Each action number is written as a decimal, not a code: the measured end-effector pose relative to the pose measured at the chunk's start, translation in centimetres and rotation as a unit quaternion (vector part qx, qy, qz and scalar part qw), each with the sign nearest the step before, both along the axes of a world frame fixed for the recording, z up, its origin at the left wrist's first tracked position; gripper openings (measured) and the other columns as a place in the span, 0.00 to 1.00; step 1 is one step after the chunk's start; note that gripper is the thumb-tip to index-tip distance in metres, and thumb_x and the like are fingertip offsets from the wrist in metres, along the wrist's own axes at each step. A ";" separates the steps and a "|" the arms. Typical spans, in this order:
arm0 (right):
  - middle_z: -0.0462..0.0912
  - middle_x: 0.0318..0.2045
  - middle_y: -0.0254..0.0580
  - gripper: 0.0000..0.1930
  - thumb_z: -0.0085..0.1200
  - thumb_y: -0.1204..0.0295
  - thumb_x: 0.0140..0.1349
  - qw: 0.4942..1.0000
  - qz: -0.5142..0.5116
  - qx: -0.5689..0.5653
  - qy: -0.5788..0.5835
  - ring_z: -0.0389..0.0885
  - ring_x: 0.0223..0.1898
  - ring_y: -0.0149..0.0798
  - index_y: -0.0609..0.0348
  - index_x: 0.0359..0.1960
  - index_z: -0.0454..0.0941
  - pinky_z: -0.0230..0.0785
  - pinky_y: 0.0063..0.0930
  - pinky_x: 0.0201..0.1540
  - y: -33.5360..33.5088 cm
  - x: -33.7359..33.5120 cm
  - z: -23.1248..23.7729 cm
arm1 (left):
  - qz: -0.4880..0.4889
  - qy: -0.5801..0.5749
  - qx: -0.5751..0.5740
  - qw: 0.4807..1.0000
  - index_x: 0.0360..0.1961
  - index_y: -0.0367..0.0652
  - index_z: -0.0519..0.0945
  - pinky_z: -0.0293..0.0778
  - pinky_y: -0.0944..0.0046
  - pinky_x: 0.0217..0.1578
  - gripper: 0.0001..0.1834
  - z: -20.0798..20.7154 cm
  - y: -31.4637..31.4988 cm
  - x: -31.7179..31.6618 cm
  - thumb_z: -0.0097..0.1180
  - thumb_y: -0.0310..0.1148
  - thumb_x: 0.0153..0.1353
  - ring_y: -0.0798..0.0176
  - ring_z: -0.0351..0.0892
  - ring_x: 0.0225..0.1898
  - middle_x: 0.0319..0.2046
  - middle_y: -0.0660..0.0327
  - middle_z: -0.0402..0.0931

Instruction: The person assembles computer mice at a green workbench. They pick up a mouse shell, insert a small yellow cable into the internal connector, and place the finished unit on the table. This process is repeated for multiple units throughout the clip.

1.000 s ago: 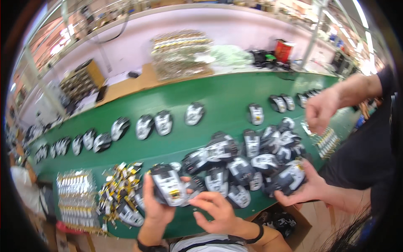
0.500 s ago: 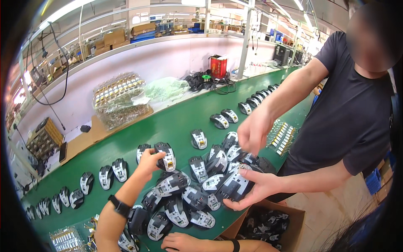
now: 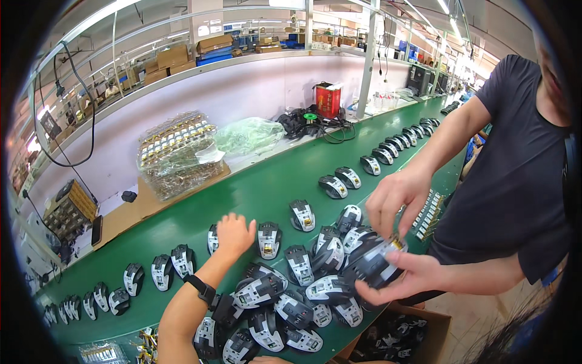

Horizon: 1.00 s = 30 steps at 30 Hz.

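The left hand [image 3: 236, 233] is empty and released, its fingers spread toward the far side of the green surface [image 3: 260, 188]. Just right of it lies a black-and-white mouse shell [image 3: 268, 241] with a yellow part at its near end; another, the half-hidden shell [image 3: 212, 240], lies just left, partly covered by the hand. Only a sliver of the right hand [image 3: 268, 360] shows at the lower edge — whether it grips anything, I cannot tell.

The left forearm, wearing a dark wristband [image 3: 206, 292], cuts between the row of shells [image 3: 162, 272] on the left and the heaped shells [image 3: 260, 291] on the right, and covers part of the small yellow parts [image 3: 147, 347] nearby. Right of the heap, a co-worker's lower hand [image 3: 412, 273] holds a blurred shell [image 3: 373, 264], with the raised hand [image 3: 397, 200] above it. Near right stands a cardboard box [image 3: 439, 340]; farther off — a plastic-wrapped stack [image 3: 176, 151], a pale green bag [image 3: 251, 134] and a red can [image 3: 328, 100].
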State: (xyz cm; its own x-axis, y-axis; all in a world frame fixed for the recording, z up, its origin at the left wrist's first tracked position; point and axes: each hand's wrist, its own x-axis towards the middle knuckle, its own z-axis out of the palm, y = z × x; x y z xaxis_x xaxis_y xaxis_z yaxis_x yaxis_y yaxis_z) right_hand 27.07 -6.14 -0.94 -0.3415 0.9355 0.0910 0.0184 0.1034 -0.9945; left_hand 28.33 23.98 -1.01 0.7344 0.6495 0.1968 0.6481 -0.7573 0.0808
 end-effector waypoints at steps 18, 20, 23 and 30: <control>0.77 0.37 0.42 0.10 0.55 0.74 0.60 0.976 -0.077 0.175 -0.107 0.77 0.41 0.42 0.61 0.42 0.76 0.71 0.32 0.45 -0.9 -9.6 -5.2 | 0.170 0.046 -0.096 0.980 0.56 0.28 0.67 0.72 0.48 0.53 0.50 -1.7 3.3 -7.5 0.65 0.62 0.45 0.43 0.73 0.55 0.52 0.41 0.73; 0.79 0.36 0.42 0.08 0.54 0.75 0.60 0.975 -0.066 0.181 -0.114 0.78 0.40 0.43 0.61 0.41 0.77 0.72 0.32 0.45 -1.6 -10.2 -5.1 | 0.136 -0.027 -0.104 0.985 0.54 0.28 0.67 0.74 0.49 0.51 0.49 -0.1 3.1 -9.2 0.67 0.61 0.45 0.43 0.77 0.51 0.49 0.40 0.76; 0.80 0.31 0.44 0.05 0.57 0.73 0.59 0.973 -0.073 0.190 -0.112 0.79 0.36 0.46 0.60 0.34 0.79 0.73 0.35 0.41 -1.8 -9.9 -3.8 | 0.058 -0.195 -0.117 0.972 0.52 0.29 0.68 0.75 0.50 0.49 0.46 5.1 0.2 -11.8 0.69 0.58 0.44 0.42 0.80 0.47 0.45 0.39 0.78; 0.81 0.30 0.35 0.08 0.62 0.67 0.55 0.908 0.021 0.260 -0.328 0.80 0.32 0.41 0.50 0.36 0.82 0.74 0.32 0.35 -0.2 -7.9 3.5 | -0.004 -0.606 -0.498 0.620 0.62 0.38 0.66 0.72 0.64 0.27 0.32 12.1 -11.3 -32.9 0.43 0.54 0.68 0.67 0.71 0.29 0.33 0.59 0.72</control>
State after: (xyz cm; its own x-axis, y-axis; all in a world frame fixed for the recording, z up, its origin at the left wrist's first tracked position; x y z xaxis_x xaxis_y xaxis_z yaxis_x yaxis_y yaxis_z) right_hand 19.21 -6.37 2.61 -0.5166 0.8090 0.2804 0.5749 0.5704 -0.5867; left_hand -4.59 12.70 11.08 0.4430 0.8895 0.1119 -0.3497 0.0565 0.9352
